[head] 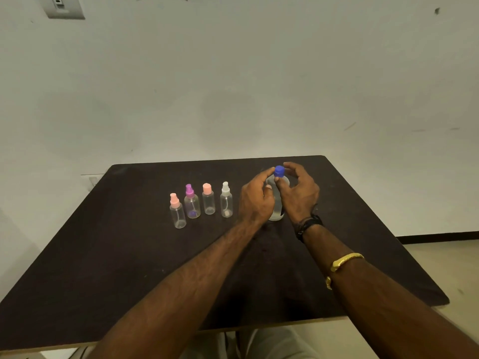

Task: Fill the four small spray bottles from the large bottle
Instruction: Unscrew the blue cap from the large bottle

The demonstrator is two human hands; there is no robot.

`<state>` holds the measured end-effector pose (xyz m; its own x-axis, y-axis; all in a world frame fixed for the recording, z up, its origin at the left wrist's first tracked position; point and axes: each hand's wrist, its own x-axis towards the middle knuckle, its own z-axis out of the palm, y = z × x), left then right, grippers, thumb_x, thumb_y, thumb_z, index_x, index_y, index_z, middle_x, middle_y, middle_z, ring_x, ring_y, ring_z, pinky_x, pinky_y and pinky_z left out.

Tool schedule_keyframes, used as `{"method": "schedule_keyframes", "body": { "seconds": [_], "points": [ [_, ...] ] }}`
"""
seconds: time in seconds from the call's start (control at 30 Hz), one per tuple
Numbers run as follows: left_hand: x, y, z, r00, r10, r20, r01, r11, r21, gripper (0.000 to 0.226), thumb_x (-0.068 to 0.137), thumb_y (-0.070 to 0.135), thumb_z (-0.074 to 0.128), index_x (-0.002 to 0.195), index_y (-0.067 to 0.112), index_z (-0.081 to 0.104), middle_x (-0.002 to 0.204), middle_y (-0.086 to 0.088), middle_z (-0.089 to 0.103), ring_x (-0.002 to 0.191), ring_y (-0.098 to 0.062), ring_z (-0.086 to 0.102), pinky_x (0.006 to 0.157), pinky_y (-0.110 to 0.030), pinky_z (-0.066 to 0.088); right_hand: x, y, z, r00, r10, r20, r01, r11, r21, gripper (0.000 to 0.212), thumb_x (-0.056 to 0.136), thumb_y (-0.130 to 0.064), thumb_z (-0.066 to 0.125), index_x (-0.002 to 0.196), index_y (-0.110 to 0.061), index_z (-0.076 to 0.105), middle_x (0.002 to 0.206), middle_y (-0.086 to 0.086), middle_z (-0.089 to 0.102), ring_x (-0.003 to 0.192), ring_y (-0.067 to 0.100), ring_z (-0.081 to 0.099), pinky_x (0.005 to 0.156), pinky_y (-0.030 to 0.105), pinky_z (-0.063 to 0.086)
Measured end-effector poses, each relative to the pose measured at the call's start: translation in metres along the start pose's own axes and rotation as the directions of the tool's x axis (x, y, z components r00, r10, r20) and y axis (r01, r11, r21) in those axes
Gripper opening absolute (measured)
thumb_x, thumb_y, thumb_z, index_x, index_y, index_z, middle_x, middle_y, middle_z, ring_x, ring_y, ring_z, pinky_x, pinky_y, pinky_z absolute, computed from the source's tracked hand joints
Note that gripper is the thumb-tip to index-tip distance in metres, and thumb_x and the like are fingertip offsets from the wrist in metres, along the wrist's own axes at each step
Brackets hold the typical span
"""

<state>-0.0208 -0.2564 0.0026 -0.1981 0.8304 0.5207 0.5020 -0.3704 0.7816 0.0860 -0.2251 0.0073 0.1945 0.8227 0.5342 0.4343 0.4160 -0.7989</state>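
Observation:
A large clear bottle [276, 213] with a blue cap [279, 171] stands upright on the dark table [103, 255], mostly hidden by my hands. My left hand [255, 198] grips its body, the index finger reaching up beside the cap. My right hand [298, 190] pinches the blue cap between thumb and fingers. Left of the bottle stand several small clear spray bottles: one with a pink top [177, 211], one with a purple top [192, 202], one with a peach cap [208, 199] and one with a white top [226, 200]. All are upright and closed.
The table's far edge meets a pale wall [233, 86]. A wall socket plate [63, 6] is at the top left. The floor [440, 260] shows to the right of the table, and my lap shows below the near edge.

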Motion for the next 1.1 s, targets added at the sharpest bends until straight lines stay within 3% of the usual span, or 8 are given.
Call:
{"method": "schedule_keyframes", "body": {
  "seconds": [0.1, 0.27, 0.47, 0.6, 0.73, 0.93, 1.1],
  "points": [
    [-0.002, -0.003, 0.002, 1.000, -0.003, 0.006, 0.003, 1.000, -0.013, 0.048, 0.092, -0.004, 0.051, 0.138, 0.005, 0.059, 0.135, -0.010, 0.066, 0.125, -0.020, 0.061, 0.101, -0.002, 0.038, 0.000, 0.003, 0.001, 1.000, -0.011, -0.009, 0.011, 1.000, 0.009, 0.033, 0.086, -0.021, 0.077, 0.118, -0.022, 0.069, 0.112, -0.004, 0.073, 0.099, 0.005, 0.063, 0.085, 0.022, 0.052],
    [-0.004, -0.001, 0.002, 1.000, 0.002, 0.001, -0.002, 0.999, -0.040, 0.050, 0.090, 0.007, 0.048, 0.139, 0.006, 0.059, 0.135, -0.009, 0.066, 0.125, -0.019, 0.061, 0.108, -0.025, 0.048, 0.003, 0.005, 0.004, 1.000, 0.009, -0.013, -0.009, 1.000, 0.026, 0.030, 0.086, -0.023, 0.078, 0.115, -0.022, 0.070, 0.107, -0.007, 0.072, 0.095, 0.005, 0.064, 0.079, 0.018, 0.052],
    [-0.006, 0.004, 0.000, 1.000, 0.016, -0.020, -0.017, 0.997, -0.081, 0.050, 0.089, 0.008, 0.048, 0.138, 0.007, 0.060, 0.132, -0.008, 0.067, 0.123, -0.017, 0.063, 0.105, -0.032, 0.052, 0.006, 0.000, 0.004, 0.999, 0.015, -0.035, -0.013, 0.998, 0.056, 0.027, 0.085, -0.019, 0.078, 0.111, -0.021, 0.070, 0.100, -0.015, 0.066, 0.095, 0.004, 0.062, 0.079, 0.018, 0.051],
    [-0.005, 0.008, -0.003, 0.998, 0.058, -0.039, -0.061, 0.994, -0.087, 0.047, 0.092, 0.011, 0.053, 0.138, 0.008, 0.060, 0.133, -0.005, 0.067, 0.123, -0.013, 0.063, 0.105, -0.029, 0.052, 0.008, -0.004, 0.003, 0.997, 0.008, -0.073, -0.002, 0.996, 0.085, 0.026, 0.086, -0.018, 0.078, 0.111, -0.019, 0.071, 0.102, -0.014, 0.067, 0.093, 0.001, 0.062, 0.075, 0.010, 0.047],
    [-0.005, 0.007, -0.004, 0.996, 0.072, -0.053, -0.074, 0.996, -0.054, 0.046, 0.094, 0.013, 0.059, 0.139, 0.008, 0.058, 0.137, -0.005, 0.065, 0.127, -0.014, 0.060, 0.105, -0.026, 0.051, 0.008, -0.001, 0.000, 0.995, 0.021, -0.102, -0.012, 0.996, 0.088, 0.029, 0.088, -0.023, 0.077, 0.115, -0.017, 0.069, 0.103, -0.010, 0.068, 0.078, -0.003, 0.062, 0.069, 0.005, 0.047],
    [-0.013, -0.002, -0.001, 0.996, 0.026, -0.082, -0.027, 1.000, -0.012, 0.052, 0.092, 0.017, 0.069, 0.142, 0.010, 0.056, 0.141, -0.003, 0.061, 0.128, -0.006, 0.054, 0.101, -0.002, 0.036, 0.003, 0.011, -0.009, 0.991, 0.040, -0.130, -0.028, 0.995, 0.092, 0.028, 0.088, -0.020, 0.076, 0.114, -0.014, 0.069, 0.106, 0.002, 0.071, 0.086, 0.006, 0.065, 0.075, 0.014, 0.053],
    [-0.026, -0.008, 0.004, 0.994, -0.064, -0.085, 0.062, 0.998, -0.023, 0.060, 0.090, 0.015, 0.071, 0.146, 0.011, 0.051, 0.147, -0.004, 0.056, 0.131, -0.001, 0.045, 0.102, 0.001, 0.030, -0.005, 0.026, -0.020, 0.988, 0.090, -0.123, -0.086, 0.996, 0.034, 0.029, 0.087, -0.015, 0.074, 0.116, -0.012, 0.070, 0.112, 0.008, 0.068, 0.091, 0.012, 0.064, 0.076, 0.010, 0.047]
  ]
}}
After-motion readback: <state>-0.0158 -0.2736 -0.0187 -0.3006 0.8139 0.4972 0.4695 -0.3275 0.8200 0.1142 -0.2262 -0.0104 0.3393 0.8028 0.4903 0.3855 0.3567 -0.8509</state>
